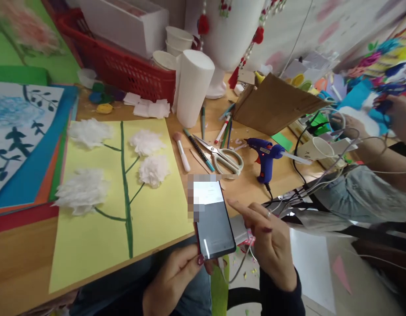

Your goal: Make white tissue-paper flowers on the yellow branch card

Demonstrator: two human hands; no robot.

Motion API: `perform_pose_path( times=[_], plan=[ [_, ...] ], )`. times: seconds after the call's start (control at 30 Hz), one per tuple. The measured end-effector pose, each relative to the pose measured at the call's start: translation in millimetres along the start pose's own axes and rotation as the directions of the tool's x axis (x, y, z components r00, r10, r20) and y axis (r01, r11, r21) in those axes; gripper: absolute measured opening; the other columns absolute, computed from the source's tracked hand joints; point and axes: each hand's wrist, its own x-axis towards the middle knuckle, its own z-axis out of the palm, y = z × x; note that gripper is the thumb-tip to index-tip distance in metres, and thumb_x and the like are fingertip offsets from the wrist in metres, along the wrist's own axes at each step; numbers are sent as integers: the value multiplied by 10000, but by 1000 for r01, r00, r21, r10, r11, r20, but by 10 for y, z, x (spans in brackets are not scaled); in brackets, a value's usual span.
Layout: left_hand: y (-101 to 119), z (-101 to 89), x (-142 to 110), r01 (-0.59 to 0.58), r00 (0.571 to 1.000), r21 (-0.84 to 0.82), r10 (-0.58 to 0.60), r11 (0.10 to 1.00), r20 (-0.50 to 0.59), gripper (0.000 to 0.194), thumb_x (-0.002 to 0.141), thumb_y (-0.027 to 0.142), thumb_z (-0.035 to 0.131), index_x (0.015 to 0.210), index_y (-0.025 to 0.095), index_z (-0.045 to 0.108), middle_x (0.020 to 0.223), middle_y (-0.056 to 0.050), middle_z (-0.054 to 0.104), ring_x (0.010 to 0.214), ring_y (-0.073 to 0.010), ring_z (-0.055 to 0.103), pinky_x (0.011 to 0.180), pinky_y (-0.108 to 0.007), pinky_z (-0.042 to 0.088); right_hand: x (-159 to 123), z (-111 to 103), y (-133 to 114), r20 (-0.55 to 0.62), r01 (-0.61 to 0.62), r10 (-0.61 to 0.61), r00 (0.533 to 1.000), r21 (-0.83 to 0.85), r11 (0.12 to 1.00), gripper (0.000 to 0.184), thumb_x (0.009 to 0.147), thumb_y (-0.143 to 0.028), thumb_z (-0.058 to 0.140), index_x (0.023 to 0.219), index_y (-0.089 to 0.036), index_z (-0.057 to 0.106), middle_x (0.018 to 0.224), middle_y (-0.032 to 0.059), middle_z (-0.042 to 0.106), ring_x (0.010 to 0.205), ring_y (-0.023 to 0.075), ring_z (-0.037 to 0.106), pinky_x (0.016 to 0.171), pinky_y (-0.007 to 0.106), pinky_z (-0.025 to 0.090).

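Observation:
My left hand point(174, 274) grips the lower end of a black smartphone point(212, 217), held upright over my lap at the table's front edge. My right hand point(271, 239) hovers at the phone's right side, its index finger stretched toward the screen and the other fingers curled. The top of the screen is lit. A yellow sheet point(123, 193) with a painted green stem and several white tissue flowers lies on the table just left of the phone.
Scissors point(222, 156), pens, a brush and a blue glue gun point(265, 156) lie beyond the phone. A white foam cylinder point(194, 85), paper cups, a red basket point(123, 66) and a cardboard box point(275, 103) stand behind. Another person's hands point(397, 116) handle coloured paper at far right.

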Motion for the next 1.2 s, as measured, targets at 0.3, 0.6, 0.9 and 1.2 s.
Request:
perform_pose_path(
  times=[0.3,0.6,0.9,1.2],
  plan=[
    [72,-56,-16,189,980,-98,-195,977,-50,418,910,545,471,941,191,691,911,-46,680,925,-191,594,902,-231,429,488,32,38,208,122,-69,976,-252,960,552,1011,-420,174,1266,-220,620,672,12,502,567,112,484,547,252,342],
    [-100,-84,-43,308,951,-323,-294,895,92,565,798,551,645,1241,202,620,1178,-109,652,1193,-291,530,1078,-398,351,458,34,27,193,109,-58,980,-267,957,582,1007,-464,154,1287,-217,601,677,7,495,551,101,480,519,242,347],
    [-73,-108,-25,279,959,-184,-263,943,107,418,860,507,579,1104,177,660,1068,-105,671,1119,-276,569,1112,-431,300,443,44,-18,213,142,-97,972,-210,967,596,1001,-486,167,1265,-198,617,690,13,521,545,97,498,499,232,364],
    [-115,-94,-101,267,964,-84,-266,960,20,374,802,325,643,1162,225,644,1211,-71,635,1198,-278,520,1095,-376,343,261,-56,1,50,175,-169,984,-148,973,411,955,-176,338,1214,-191,656,698,22,549,579,100,528,533,229,394]
  ],
)
